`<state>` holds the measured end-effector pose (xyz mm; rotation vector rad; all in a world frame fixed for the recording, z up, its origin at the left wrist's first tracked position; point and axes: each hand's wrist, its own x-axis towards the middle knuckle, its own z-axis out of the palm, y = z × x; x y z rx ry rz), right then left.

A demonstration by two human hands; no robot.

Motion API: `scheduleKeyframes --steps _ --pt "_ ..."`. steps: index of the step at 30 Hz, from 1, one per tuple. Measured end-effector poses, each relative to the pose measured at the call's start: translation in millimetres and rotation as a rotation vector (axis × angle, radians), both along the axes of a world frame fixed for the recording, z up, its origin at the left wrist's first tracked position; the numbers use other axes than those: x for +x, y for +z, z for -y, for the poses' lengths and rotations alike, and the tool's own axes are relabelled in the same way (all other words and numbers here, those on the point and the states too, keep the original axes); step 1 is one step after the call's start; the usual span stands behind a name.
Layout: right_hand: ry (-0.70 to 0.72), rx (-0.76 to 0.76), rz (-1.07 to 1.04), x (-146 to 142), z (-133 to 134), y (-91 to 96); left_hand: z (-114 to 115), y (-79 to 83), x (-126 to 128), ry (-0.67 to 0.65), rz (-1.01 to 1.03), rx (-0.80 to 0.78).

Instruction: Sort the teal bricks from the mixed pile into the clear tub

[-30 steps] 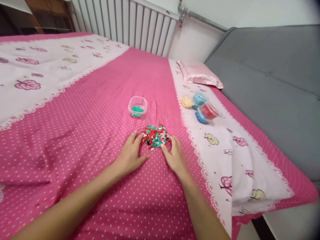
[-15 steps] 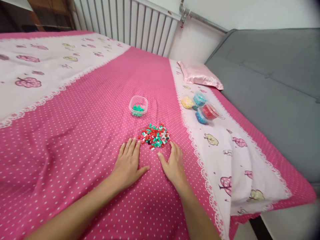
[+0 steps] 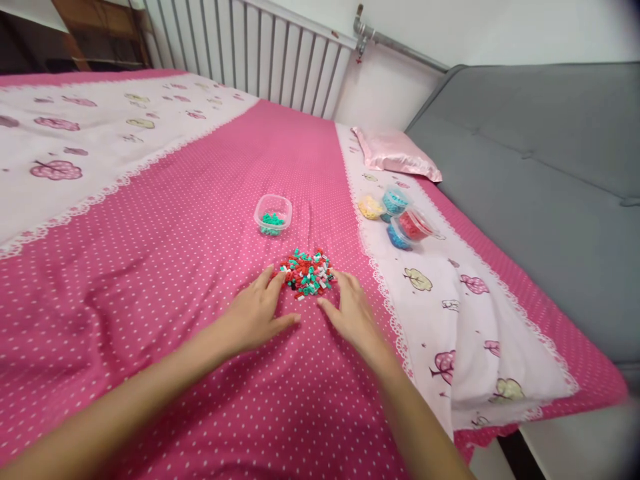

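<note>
Left hand (image 3: 253, 313): thumb well apart from the other fingers, fingertips at the pile's left edge.
Right hand (image 3: 353, 317): thumb and fingers apart, fingertips at its right edge.
Pile of small plastic pieces (image 3: 309, 273): red, green, white and a few black, on the pink dotted bedspread (image 3: 200, 253).
Clear tub (image 3: 273, 203): beyond the pile, slightly left, green pieces (image 3: 272, 222) inside.
Filled containers (image 3: 414, 223): clustered to the right, near the pink pillow (image 3: 397, 153).

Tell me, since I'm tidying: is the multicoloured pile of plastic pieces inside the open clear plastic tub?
No, the multicoloured pile lies on the pink polka-dot sheet, outside the tub.
</note>
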<state>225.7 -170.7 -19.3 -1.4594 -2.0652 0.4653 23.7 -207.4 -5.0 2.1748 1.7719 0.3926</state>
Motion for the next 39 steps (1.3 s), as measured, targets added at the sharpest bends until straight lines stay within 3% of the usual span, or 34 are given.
scheduleKeyframes --steps 4,10,14,22,26,31,35,39 --pt "0.077 -0.090 0.089 -10.0 -15.3 19.8 -19.7 17.5 11.6 -0.055 0.020 0.049" --pt "0.138 -0.069 -0.024 -28.7 -29.5 0.1 -29.4 -11.3 18.3 -0.112 0.069 0.224" --pt "0.113 -0.015 -0.149 -21.4 -35.1 -12.3 -32.4 -18.6 4.4 -0.023 0.042 0.234" --pt "-0.019 -0.032 -0.125 -7.8 -51.5 -10.8 -39.2 -15.7 -9.6 0.097 0.033 0.210" --pt "-0.092 -0.033 -0.137 -0.5 -53.8 -9.9 -34.1 -9.6 -8.9 0.165 0.004 0.194" --pt "-0.136 -0.111 -0.178 9.4 -54.2 -10.7 -30.0 -0.6 -9.8 0.237 -0.085 0.059" --pt "-0.165 -0.139 -0.212 13.0 -55.1 -12.5 -32.7 -3.7 -12.5 0.234 0.039 -0.003" --pt "-0.204 -0.159 -0.189 14.0 -54.8 -10.3 -36.5 -13.2 -12.6 0.231 0.330 -0.043"
